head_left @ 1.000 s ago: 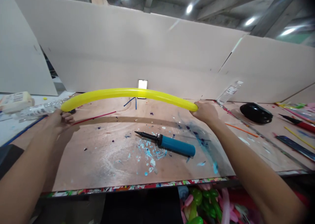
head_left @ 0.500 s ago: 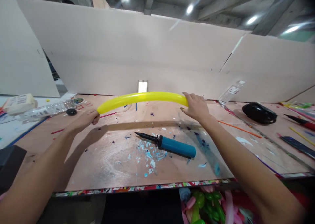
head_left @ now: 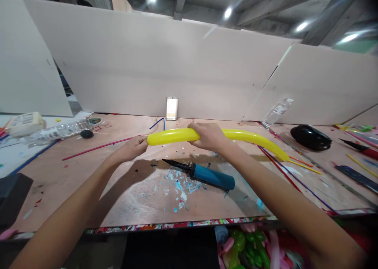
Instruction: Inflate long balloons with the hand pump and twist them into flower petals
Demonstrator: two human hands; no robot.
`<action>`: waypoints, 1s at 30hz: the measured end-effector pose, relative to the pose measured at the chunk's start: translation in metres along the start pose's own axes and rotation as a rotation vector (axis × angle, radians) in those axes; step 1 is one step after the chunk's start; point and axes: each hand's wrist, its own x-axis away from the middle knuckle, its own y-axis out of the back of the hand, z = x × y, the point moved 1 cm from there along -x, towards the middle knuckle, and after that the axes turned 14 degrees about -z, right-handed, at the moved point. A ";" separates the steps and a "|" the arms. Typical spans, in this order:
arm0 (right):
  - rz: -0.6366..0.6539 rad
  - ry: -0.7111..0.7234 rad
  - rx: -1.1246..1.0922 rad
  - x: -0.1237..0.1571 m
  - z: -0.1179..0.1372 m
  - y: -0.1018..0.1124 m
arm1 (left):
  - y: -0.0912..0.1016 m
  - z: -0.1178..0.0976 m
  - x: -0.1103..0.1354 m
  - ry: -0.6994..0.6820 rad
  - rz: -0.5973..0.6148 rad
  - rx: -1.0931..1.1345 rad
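I had room for passing over the tabletop (head_left: pixel 136 206) between the left forearm (head_left: pixel 73 210) and the blue pump (head_left: pixel 212 176), which obstructed the middle. Beyond, the yellow balloon (head_left: pixel 173 136), gripped by the left hand (head_left: pixel 132 149) and the right hand (head_left: pixel 209 136), barred my way, and the white panel (head_left: pixel 162 64) walled off the back.

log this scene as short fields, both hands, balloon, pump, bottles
left hand: pinching the balloon at its left end
right hand: gripping the balloon between its ends
balloon state: yellow, long, inflated, curved, thin tail at right
pump: blue, black nozzle, lying on table
left bottle: clear, lying down
right bottle: clear, near white board
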 end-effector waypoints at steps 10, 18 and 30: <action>0.097 0.073 -0.024 -0.015 0.035 -0.002 | -0.015 -0.039 0.007 -0.137 0.009 -0.040; 0.127 0.114 -0.141 -0.009 0.044 0.007 | -0.011 -0.020 0.004 -0.047 -0.032 0.151; 0.196 0.174 -0.241 -0.007 0.048 0.009 | -0.018 -0.007 0.007 -0.033 -0.068 0.234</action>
